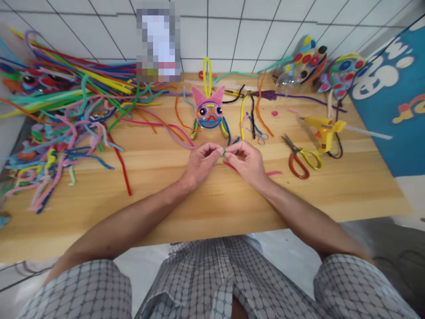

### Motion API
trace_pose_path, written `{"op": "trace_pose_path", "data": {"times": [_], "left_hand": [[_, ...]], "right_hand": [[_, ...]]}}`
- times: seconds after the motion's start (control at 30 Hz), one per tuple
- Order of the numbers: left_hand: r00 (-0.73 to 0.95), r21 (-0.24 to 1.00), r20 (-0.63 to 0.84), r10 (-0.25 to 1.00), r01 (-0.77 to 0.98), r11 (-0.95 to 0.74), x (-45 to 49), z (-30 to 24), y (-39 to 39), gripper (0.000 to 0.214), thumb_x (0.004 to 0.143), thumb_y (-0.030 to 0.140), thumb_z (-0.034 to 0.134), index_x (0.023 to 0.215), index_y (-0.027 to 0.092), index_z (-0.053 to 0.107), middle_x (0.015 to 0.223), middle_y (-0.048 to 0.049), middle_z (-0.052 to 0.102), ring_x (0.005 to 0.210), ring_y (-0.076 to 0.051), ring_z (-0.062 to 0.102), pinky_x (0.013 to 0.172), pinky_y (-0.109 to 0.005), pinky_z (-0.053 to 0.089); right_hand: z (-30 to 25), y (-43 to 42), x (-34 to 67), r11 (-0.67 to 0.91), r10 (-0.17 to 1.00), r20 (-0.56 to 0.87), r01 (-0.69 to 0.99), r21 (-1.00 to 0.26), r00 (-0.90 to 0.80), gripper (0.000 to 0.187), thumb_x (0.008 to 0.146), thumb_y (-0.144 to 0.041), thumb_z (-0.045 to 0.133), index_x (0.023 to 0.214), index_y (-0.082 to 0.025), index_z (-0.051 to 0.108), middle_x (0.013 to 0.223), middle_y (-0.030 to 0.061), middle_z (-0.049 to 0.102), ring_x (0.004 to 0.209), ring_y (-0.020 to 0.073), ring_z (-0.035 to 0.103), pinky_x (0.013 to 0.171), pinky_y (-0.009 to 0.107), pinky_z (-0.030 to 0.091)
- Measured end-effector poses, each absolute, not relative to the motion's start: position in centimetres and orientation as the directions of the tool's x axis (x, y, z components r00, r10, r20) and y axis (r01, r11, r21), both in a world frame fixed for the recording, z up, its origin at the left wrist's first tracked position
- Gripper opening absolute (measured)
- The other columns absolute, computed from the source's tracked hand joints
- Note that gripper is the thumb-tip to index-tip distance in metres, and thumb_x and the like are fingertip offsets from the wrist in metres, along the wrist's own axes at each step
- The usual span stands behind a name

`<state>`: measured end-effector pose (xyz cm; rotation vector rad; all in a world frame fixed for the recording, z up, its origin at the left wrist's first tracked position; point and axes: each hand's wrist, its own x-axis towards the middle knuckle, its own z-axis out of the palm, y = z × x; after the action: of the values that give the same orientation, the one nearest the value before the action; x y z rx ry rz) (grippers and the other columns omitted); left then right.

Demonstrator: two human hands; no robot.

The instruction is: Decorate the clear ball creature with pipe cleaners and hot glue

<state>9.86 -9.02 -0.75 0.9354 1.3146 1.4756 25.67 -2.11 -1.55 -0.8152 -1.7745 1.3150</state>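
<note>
My left hand (205, 163) and my right hand (246, 162) meet over the middle of the table, fingertips pinched together. Between them shows a tiny bit of green pipe cleaner (223, 152); most of it is hidden by the fingers. Just beyond the hands sits a pipe-cleaner figure (210, 114) with pink ears, big round eyes, a blue rim and a yellow loop on top. A pink pipe cleaner (275, 173) lies partly under my right hand.
Scissors (301, 159) and a yellow glue gun (323, 130) lie at the right, small scissors (261, 136) nearer the middle. A heap of pipe cleaners (76, 115) covers the left side. Decorated figures (305, 64) stand at the back right. A tiled wall (226, 31) borders the table.
</note>
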Motion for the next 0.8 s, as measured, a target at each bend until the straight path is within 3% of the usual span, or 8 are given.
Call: {"op": "trace_pose_path", "data": {"times": [0.17,0.47,0.63,0.8], "left_hand": [[-0.356,0.983,-0.017,0.934,-0.179,-0.051,10.4,-1.2,-9.1,0.032,0.081,0.048,0.083,0.083,0.02,0.069,0.061,0.0059,0.053,0.054,-0.009,0.042,0.054,-0.024,0.035],[-0.269,0.949,-0.092,0.959,-0.316,0.002,10.0,-1.0,-8.5,0.024,0.075,0.038,0.086,0.08,0.02,0.07,0.062,0.0045,0.056,0.052,-0.008,0.045,0.048,-0.022,0.031],[-0.237,0.953,-0.109,0.965,-0.302,0.033,9.6,-0.9,-8.2,0.017,0.077,0.031,0.085,0.078,0.02,0.072,0.06,0.0037,0.058,0.049,-0.008,0.044,0.047,-0.022,0.03],[-0.252,0.958,-0.095,0.963,-0.285,0.02,9.7,-0.7,-8.3,0.017,0.079,0.031,0.083,0.078,0.02,0.07,0.072,0.0012,0.068,0.05,-0.007,0.043,0.047,-0.023,0.03]], "right_hand": [[-1.1,-2.1,25.4,0.288,0.837,0.253,-0.003,-0.958,-0.485,0.025,0.087,-0.037,0.08,0.104,-0.025,0.066,0.089,-0.001,0.071,0.081,0.0152,0.066,0.076,0.032,0.055],[-1.2,-1.1,25.4,0.248,0.793,0.223,-0.034,-0.968,-0.566,0.03,0.087,-0.047,0.081,0.098,-0.025,0.064,0.078,-0.0038,0.066,0.07,0.0127,0.059,0.064,0.027,0.049],[-1.1,-0.5,25.5,0.24,0.777,0.218,-0.042,-0.97,-0.591,0.032,0.086,-0.046,0.081,0.101,-0.025,0.063,0.081,-0.0029,0.067,0.071,0.0134,0.059,0.064,0.027,0.049],[-0.8,-0.2,25.8,0.268,0.775,0.237,-0.035,-0.963,-0.586,0.033,0.086,-0.048,0.081,0.104,-0.025,0.064,0.083,-0.0027,0.068,0.071,0.0134,0.058,0.064,0.028,0.047]]}}
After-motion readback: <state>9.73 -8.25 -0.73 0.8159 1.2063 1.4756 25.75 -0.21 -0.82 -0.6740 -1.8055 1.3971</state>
